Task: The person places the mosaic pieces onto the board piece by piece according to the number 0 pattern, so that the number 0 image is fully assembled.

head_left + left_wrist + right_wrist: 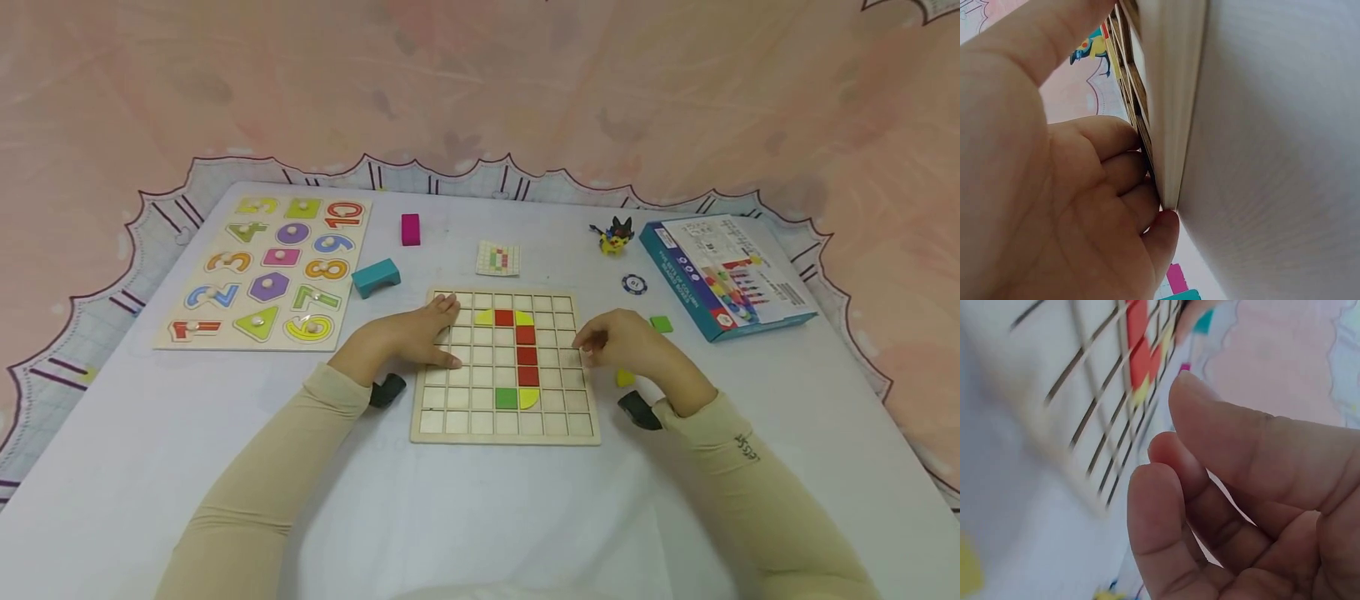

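A wooden grid board (pixel 459 422) lies flat, holding several red square tiles (pixel 527 356), a green square tile (pixel 506 398) and yellow rounded tiles (pixel 528 398). My left hand (pixel 416 333) rests on the board's left side with its fingers spread; in the left wrist view the fingertips touch the board's rim (pixel 1175 106). Just off the right edge hovers my right hand (pixel 626 343), its fingers loosely bent. No piece shows between its thumb (pixel 1200 403) and fingers in the right wrist view. Near this hand lie a loose green tile (pixel 661 323) and a yellow tile (pixel 626 378).
Behind the board lies a small pattern card (pixel 498 258). To the left are a number puzzle (pixel 354 321), a teal arch block (pixel 377 277) and a magenta block (pixel 410 230). A toy figure (pixel 615 239), a round chip (pixel 634 285) and a game box (pixel 731 275) sit at right.
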